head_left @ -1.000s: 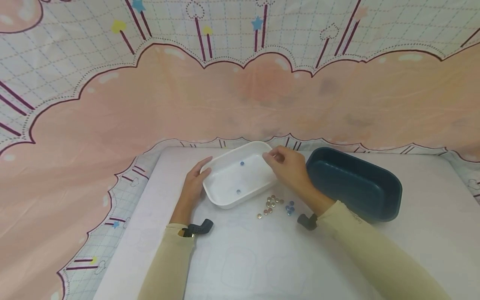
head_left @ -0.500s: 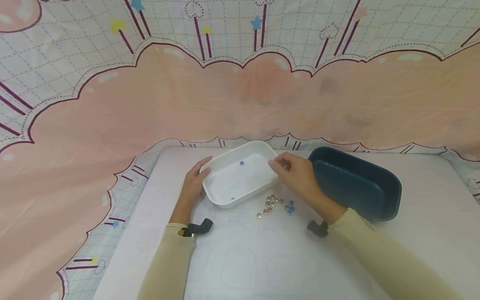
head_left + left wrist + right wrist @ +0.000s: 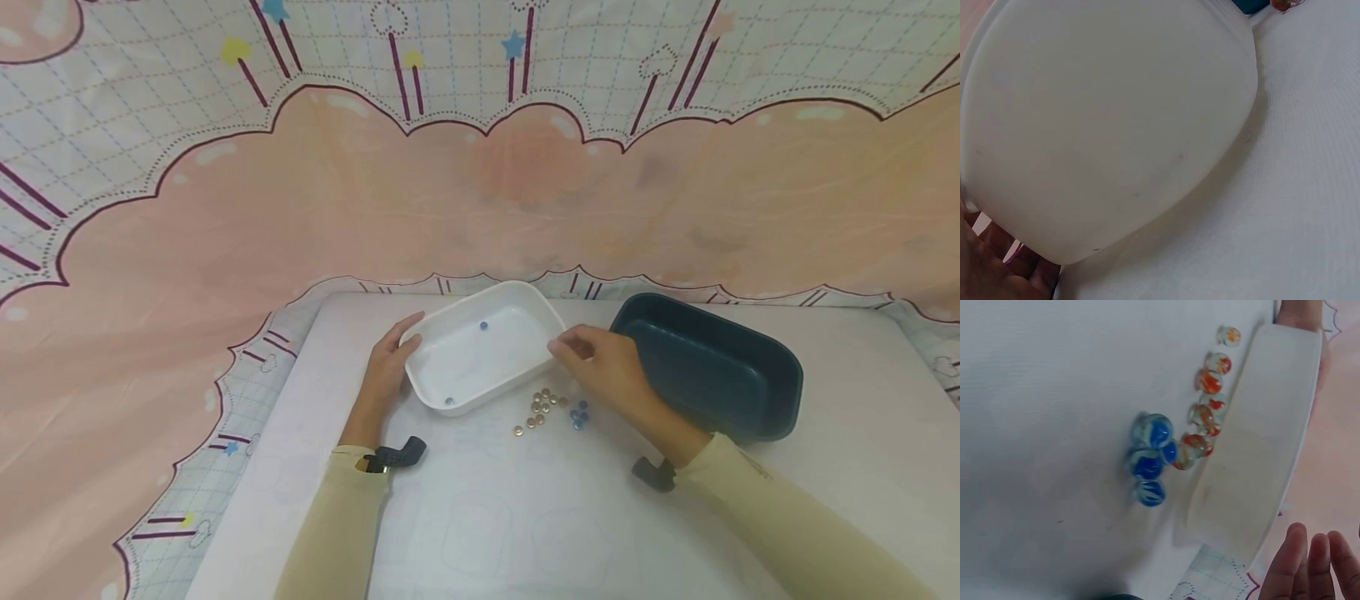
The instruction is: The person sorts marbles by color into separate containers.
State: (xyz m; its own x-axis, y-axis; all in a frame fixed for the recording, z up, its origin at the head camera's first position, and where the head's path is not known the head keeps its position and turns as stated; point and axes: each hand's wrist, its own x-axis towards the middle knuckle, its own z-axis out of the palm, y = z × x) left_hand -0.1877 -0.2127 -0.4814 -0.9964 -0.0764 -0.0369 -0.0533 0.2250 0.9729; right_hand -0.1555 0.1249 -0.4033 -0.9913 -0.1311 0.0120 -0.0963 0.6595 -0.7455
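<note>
The left hand (image 3: 386, 358) holds the left end of a white tray (image 3: 480, 358), thumb at the rim and fingers along the outside. Inside the tray lie two bluish glass marbles, a marble (image 3: 483, 326) toward the back and another marble (image 3: 449, 402) at the near left corner. Just beyond the tray's right rim hovers the right hand (image 3: 611, 367), its fingers loosely bent. The right wrist view shows those fingertips (image 3: 1319, 540) with nothing visible between them. In front of the tray rest several orange-and-clear marbles (image 3: 1210, 381) and several blue marbles (image 3: 1147, 464).
A dark blue tray (image 3: 705, 367) stands behind the right forearm on the white table (image 3: 465, 508). Patterned pink and white cloth (image 3: 450, 200) hangs behind the table. Each wrist bears a black camera mount (image 3: 401, 452).
The right hand has drawn back from over the white tray to its right rim. One marble in the tray has rolled left to the near left corner. The left hand stays put.
</note>
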